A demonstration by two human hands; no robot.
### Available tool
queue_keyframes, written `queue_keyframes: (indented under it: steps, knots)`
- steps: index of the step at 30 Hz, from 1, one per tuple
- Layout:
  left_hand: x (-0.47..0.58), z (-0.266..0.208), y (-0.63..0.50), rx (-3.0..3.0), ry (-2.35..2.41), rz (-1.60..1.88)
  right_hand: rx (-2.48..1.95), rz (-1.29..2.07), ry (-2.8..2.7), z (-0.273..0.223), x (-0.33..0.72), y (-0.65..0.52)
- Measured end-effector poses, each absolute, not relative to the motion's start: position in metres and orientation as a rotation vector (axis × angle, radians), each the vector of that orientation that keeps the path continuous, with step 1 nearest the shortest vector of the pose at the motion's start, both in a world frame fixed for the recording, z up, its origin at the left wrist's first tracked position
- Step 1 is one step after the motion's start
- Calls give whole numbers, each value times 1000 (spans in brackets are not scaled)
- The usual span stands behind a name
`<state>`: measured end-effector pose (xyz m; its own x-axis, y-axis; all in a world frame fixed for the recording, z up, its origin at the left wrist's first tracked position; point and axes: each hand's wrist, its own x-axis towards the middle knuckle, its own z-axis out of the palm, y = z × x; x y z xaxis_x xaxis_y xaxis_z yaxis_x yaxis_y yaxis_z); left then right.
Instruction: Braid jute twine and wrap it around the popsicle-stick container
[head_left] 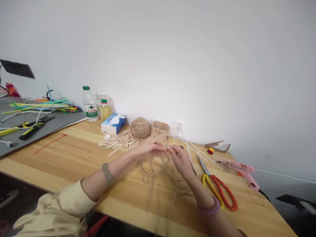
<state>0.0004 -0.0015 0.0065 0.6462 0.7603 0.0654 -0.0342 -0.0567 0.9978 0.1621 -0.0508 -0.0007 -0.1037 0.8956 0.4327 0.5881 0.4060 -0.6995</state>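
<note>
My left hand (151,147) and my right hand (179,158) meet over the middle of the table, fingertips nearly touching. Both pinch jute twine (164,169), whose loose strands spread below them and hang over the front edge. A short braided length of it (168,141) rises above the fingertips. Just behind stands a small holder of wooden craft sticks (160,127), partly hidden by my left hand. Beside it sits a ball of jute twine (140,127). The fingers partly cover where the strands are gripped.
Loose craft sticks (120,141) lie left of my hands. Scissors with red and yellow handles (217,187) and a pink glue gun (243,168) are at right. A tissue pack (113,124), water bottle (90,104) and pliers (34,126) stand or lie at left.
</note>
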Motion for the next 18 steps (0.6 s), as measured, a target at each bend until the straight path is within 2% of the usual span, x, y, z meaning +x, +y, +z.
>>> queue_keyframes:
  steps: [7, 18]
  knots:
    - [6, 13, -19, 2350, 1021, 1067, -1316, 502, -1698, -6, 163, -47]
    - [8, -3, -14, 2958, 780, 1262, -1247, 722, -1534, -6, 165, -43]
